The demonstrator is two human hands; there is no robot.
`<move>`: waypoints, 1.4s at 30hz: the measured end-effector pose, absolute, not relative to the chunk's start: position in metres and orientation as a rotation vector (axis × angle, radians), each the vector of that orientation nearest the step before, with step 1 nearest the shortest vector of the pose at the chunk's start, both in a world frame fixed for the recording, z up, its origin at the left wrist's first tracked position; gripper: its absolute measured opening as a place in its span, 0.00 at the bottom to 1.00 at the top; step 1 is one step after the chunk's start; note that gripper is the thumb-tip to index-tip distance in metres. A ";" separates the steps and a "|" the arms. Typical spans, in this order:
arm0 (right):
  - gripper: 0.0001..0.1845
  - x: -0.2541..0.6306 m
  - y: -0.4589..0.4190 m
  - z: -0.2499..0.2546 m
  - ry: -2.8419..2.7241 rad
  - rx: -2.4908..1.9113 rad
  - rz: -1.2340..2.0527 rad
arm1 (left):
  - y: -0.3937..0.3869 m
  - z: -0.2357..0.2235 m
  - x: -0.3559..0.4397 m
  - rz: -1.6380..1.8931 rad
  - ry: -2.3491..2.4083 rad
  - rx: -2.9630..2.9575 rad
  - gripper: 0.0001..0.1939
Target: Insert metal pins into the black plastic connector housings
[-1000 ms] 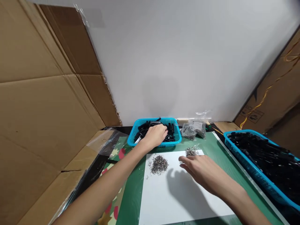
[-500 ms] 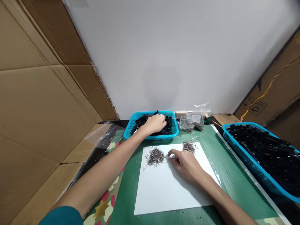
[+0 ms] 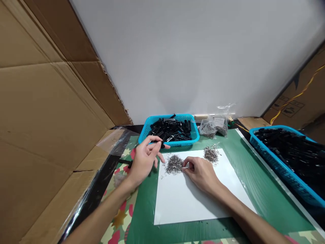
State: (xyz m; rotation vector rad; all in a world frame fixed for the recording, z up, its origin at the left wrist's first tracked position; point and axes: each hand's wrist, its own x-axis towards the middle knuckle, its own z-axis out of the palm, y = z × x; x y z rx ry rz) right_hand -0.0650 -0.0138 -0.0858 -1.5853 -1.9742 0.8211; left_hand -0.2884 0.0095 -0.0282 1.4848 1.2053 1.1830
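Observation:
My left hand (image 3: pixel 144 160) hovers above the green mat in front of the small blue basket (image 3: pixel 193 136), pinching a small black plastic part (image 3: pixel 158 144) between thumb and fingers. My right hand (image 3: pixel 200 173) rests on the white sheet (image 3: pixel 193 200), its fingers pinched on a thin metal piece at the edge of the left heap of small metal parts (image 3: pixel 173 163). A second heap of metal parts (image 3: pixel 211 154) lies further right on the sheet. The basket is full of black plastic parts (image 3: pixel 171 130).
A large blue basket (image 3: pixel 276 166) of black parts stands at the right. Clear bags of metal parts (image 3: pixel 212 128) lie behind the sheet. Cardboard walls (image 3: pixel 45 112) rise on the left, with a plastic sleeve (image 3: pixel 115 144) at their foot. A white wall closes the back.
My left hand has come out of the small basket toward me with a black part in its fingers. My right hand has slid left to the left metal heap and closed.

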 end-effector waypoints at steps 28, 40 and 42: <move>0.11 -0.047 -0.028 -0.080 -1.743 -1.380 1.013 | -0.062 -0.073 -0.267 1.010 1.226 1.498 0.10; 0.14 -0.043 -0.025 -0.090 -2.019 -1.703 0.722 | -0.064 -0.072 -0.265 1.011 1.220 1.502 0.07; 0.13 -0.047 -0.026 -0.092 -2.010 -1.744 0.656 | -0.063 -0.073 -0.265 1.010 1.218 1.505 0.07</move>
